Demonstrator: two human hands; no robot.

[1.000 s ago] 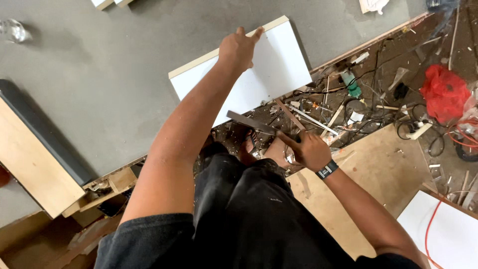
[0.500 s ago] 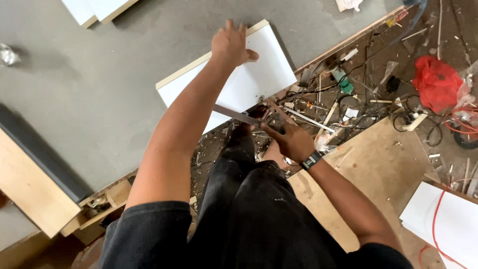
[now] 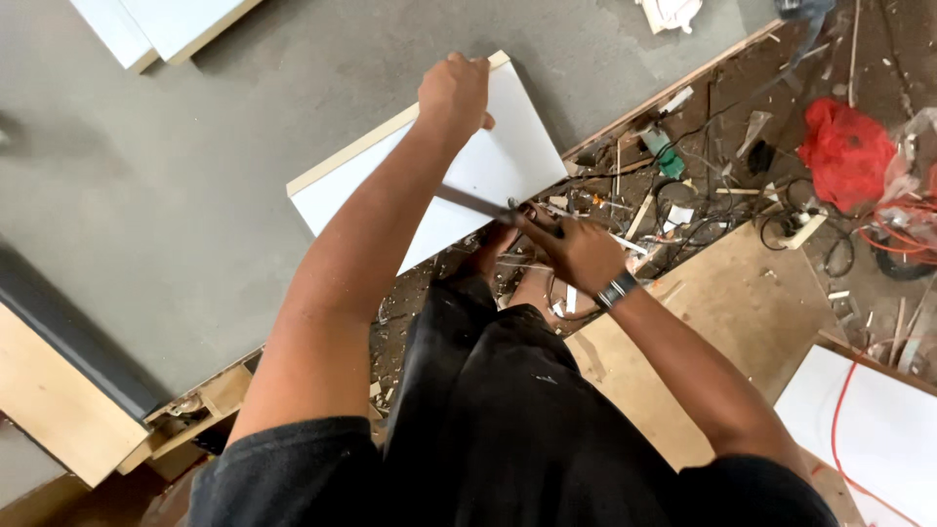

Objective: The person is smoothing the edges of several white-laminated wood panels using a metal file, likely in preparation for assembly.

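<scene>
The white board lies on the grey floor, in the middle and far from the person. The left hand grips its far edge with bent fingers. The right hand is clenched on a thin dark blade tool set on the near edge. The trimming step seems in hand; the next stroke needs a steady board. Scraps and cables lie to the right.

Grey concrete floor spreads out in flat daylight, with white boards leaning at its far edge. Wood offcuts, tangled cables and a red bag litter the dirt beside a plywood sheet.
</scene>
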